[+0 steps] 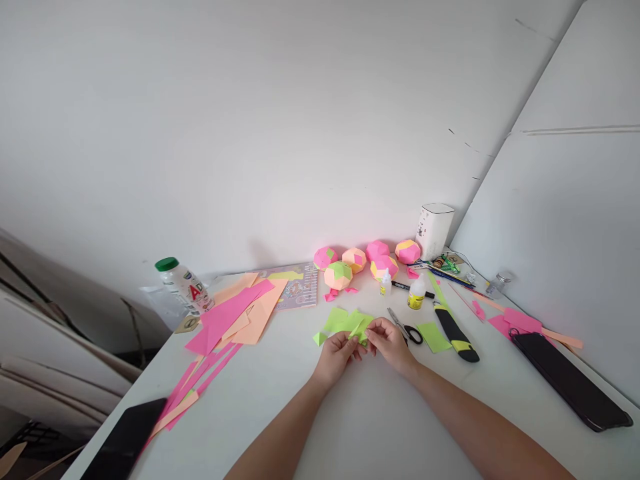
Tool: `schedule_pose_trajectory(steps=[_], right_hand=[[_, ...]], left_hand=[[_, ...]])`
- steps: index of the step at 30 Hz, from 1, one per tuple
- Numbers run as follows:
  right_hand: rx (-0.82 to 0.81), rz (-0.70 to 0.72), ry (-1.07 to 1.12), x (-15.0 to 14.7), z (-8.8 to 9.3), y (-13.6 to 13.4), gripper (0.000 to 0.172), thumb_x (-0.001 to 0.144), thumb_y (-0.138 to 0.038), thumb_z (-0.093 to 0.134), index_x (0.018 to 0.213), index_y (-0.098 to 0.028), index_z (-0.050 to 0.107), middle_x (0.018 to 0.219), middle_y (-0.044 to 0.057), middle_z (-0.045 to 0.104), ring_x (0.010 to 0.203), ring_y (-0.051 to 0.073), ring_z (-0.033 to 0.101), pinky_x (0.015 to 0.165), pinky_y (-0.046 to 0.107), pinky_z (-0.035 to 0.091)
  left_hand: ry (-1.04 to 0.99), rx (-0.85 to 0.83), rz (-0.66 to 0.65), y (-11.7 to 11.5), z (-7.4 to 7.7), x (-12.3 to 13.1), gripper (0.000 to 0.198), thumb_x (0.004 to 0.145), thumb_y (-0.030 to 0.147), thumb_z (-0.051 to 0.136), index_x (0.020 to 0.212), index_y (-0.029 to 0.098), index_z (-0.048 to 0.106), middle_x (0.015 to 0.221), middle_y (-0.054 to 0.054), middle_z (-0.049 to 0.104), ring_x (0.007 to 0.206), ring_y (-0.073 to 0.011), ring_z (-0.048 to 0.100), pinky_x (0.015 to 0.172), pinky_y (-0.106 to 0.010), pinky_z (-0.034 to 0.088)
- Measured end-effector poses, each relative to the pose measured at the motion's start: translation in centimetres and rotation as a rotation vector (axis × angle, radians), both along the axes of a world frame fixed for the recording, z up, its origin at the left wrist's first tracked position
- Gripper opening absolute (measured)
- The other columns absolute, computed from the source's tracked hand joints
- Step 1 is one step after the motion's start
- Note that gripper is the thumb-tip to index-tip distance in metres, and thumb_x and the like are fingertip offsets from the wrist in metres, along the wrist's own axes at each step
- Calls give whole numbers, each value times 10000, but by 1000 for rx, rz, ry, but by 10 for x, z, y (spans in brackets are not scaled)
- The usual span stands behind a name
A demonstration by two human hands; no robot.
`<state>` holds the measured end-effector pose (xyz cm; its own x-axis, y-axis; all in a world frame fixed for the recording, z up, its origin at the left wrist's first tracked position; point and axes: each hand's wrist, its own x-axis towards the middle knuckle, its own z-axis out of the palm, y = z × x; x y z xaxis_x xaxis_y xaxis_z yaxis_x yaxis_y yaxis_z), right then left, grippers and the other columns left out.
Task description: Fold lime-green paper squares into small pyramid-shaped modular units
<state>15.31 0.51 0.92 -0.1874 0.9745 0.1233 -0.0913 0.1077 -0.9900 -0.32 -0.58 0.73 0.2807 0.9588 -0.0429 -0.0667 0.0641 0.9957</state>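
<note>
Between both hands is a small folded piece of lime-green paper (pixel 358 329). My left hand (pixel 336 360) pinches it from the left, thumb on top. On the other side, my right hand (pixel 394 344) grips its right edge with thumb and fingertips. Flat green paper (pixel 336 319) lies just behind the fingers, and a small folded green piece (pixel 319 339) sits left of my left hand. Scissors (pixel 412 333) with black handles rest right of my right hand, partly hidden by it. Beyond them are a green paper square (pixel 434 338) and a black-and-yellow utility knife (pixel 456 335).
Several faceted paper balls (pixel 339 275) line the wall, with two glue bottles (pixel 416 293) before them. Pink and peach sheets (pixel 235 313), a white bottle (pixel 185 287) and a black phone (pixel 125 440) occupy the left. A black case (pixel 570 380) lies right; a white box (pixel 435 230) stands behind.
</note>
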Motion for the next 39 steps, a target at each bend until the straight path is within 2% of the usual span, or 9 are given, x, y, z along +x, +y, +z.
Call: schedule_pose_trajectory(steps=[4, 7, 10, 19, 29, 35, 39], right_hand=[[-29, 44, 23, 0, -3, 2, 375, 712, -416, 657, 949, -202, 461, 725, -5, 568, 579, 132, 556, 451, 227, 435], [-7, 130, -69, 0, -4, 2, 297, 747, -438, 618, 847, -174, 525, 656, -10, 554, 566, 123, 531, 482, 223, 432], [13, 156, -127, 1, -5, 2, 310, 779, -464, 570, 726, -161, 541, 606, -16, 548, 523, 109, 500, 489, 223, 422], [-6, 130, -118, 1, -5, 1, 308, 770, -448, 587, 664, -167, 518, 564, -26, 541, 473, 106, 473, 475, 228, 392], [-18, 189, -97, 1, 0, -3, 250, 793, -390, 567, 697, -161, 537, 573, -10, 574, 505, 114, 509, 479, 227, 380], [-3, 251, -77, -2, 1, -5, 127, 770, -292, 549, 715, -180, 527, 587, -11, 601, 575, 147, 577, 500, 232, 393], [-4, 194, -94, -2, -4, -3, 72, 718, -207, 562, 670, -176, 518, 532, -35, 557, 487, 114, 514, 456, 213, 360]], left_hand=[[-28, -9, 4, 0, 3, -1, 342, 755, 495, 562, 713, 157, 553, 667, -38, 669, 522, -112, 542, 493, -220, 347], [-27, -22, 3, -1, 5, -1, 355, 742, 508, 571, 715, 155, 563, 669, -41, 668, 517, -113, 543, 486, -219, 346], [-25, -25, -3, -1, 5, -1, 362, 740, 511, 570, 722, 150, 570, 685, -49, 672, 517, -112, 545, 487, -221, 350], [-9, -21, -13, -1, 3, -1, 334, 747, 490, 574, 711, 158, 566, 670, -36, 680, 527, -118, 560, 484, -222, 344], [5, -14, -45, -3, 5, 0, 277, 757, 428, 582, 720, 154, 558, 654, -35, 668, 520, -111, 542, 474, -215, 329], [-15, -30, -52, -2, 3, 0, 256, 750, 401, 587, 701, 158, 524, 556, -8, 619, 502, -105, 509, 499, -222, 340], [26, -26, -49, -2, 1, -1, 243, 747, 389, 578, 701, 157, 523, 513, 3, 594, 471, -99, 464, 489, -225, 320]])
